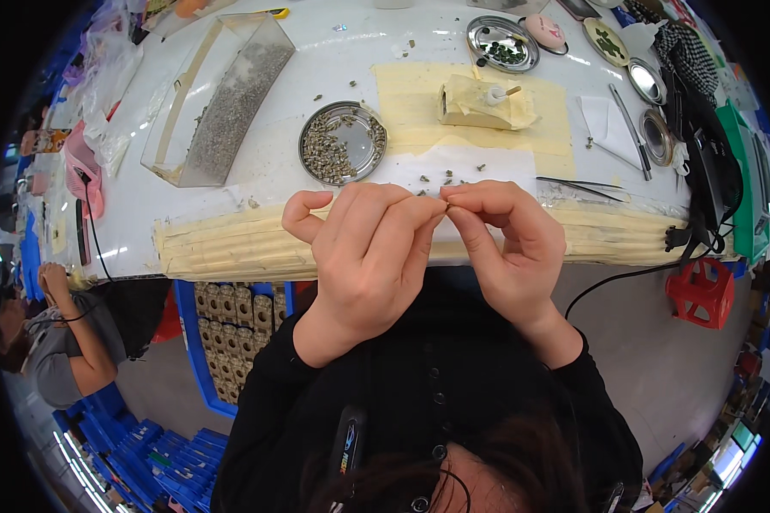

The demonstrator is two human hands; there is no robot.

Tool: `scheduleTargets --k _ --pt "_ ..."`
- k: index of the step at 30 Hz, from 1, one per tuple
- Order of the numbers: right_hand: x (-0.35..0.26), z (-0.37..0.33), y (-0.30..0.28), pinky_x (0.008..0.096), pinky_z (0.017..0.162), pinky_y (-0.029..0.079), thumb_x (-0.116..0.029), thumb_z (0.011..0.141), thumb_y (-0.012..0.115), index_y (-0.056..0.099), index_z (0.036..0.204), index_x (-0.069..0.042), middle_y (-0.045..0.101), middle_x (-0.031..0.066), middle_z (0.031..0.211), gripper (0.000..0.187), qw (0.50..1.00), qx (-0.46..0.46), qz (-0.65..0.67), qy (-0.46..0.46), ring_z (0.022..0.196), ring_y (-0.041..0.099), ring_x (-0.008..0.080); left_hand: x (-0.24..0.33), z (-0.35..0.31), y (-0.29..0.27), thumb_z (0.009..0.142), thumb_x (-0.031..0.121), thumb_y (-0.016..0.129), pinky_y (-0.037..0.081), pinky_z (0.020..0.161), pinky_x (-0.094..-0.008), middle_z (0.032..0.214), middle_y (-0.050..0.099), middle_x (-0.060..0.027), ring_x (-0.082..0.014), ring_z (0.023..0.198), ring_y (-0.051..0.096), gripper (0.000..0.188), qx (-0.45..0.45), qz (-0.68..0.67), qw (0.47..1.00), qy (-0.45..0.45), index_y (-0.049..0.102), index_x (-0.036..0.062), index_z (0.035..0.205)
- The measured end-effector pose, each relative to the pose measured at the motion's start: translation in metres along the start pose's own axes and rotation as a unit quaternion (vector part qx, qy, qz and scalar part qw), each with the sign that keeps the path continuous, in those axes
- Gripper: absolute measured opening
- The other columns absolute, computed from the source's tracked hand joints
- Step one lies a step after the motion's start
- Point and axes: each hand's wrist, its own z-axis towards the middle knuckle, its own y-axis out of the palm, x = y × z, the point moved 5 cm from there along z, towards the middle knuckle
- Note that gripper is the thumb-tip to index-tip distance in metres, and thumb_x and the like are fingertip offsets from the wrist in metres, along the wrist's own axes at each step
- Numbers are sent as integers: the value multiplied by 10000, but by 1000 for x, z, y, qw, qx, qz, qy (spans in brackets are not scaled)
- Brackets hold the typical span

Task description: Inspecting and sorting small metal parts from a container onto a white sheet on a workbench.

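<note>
My left hand point(364, 256) and my right hand point(513, 248) meet fingertip to fingertip over the table's near edge. Between the pinched fingers is something tiny and dark that I cannot make out. A few small greyish metal-like pieces point(449, 174) lie on white paper point(496, 160) just beyond the fingertips. Many more such pieces fill part of a round metal dish point(378, 162) to the left. Right of my hands, a pair of dark tweezers point(580, 185) rests on the table.
A clear bin point(167, 128) of grey bits stands at the left. A tape-covered block point(466, 103) sits beyond the paper. Far right are a plate of green pieces point(506, 56), a pen point(629, 128) and round tins point(656, 137). Below left is a blue tray point(198, 359). Another person point(68, 359) sits left.
</note>
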Motion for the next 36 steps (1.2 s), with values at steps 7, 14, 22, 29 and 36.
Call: scheduleTargets --k 7,14,22,29,36 --pt "12 -1 3 248 788 530 -10 918 591 593 991 50 655 77 932 94 930 -29 320 177 863 640 113 -2 1 1 718 98 772 274 796 -328 783 619 55 -104 696 561 195 3 -99 994 -34 685 138 888" --pt "5 -3 2 249 796 520 -2 914 595 593 998 51 649 75 931 99 950 -13 278 144 859 630 110 -6 -1 2 702 87 786 285 787 -319 765 645 53 -98 695 569 188 21 -133 990 -49 708 137 865" --pt "-6 0 -4 243 757 521 27 870 630 628 973 47 659 88 916 105 994 15 110 2 828 638 117 -2 -1 0 687 54 781 281 795 -311 774 643 53 -91 690 573 223 35 -109 993 -29 705 135 881" --pt "2 1 0 245 753 526 -7 896 612 609 986 44 654 75 911 104 970 -23 219 107 827 640 115 -1 -3 -2 654 21 778 262 781 -308 765 620 66 -82 664 565 270 51 -94 994 -4 705 138 886" --pt "10 1 5 249 782 531 -53 933 587 587 981 36 641 68 915 101 905 -81 349 228 846 635 112 -4 -2 -1 629 -4 772 261 772 -303 763 617 63 -86 664 566 296 53 -102 993 5 707 135 882"
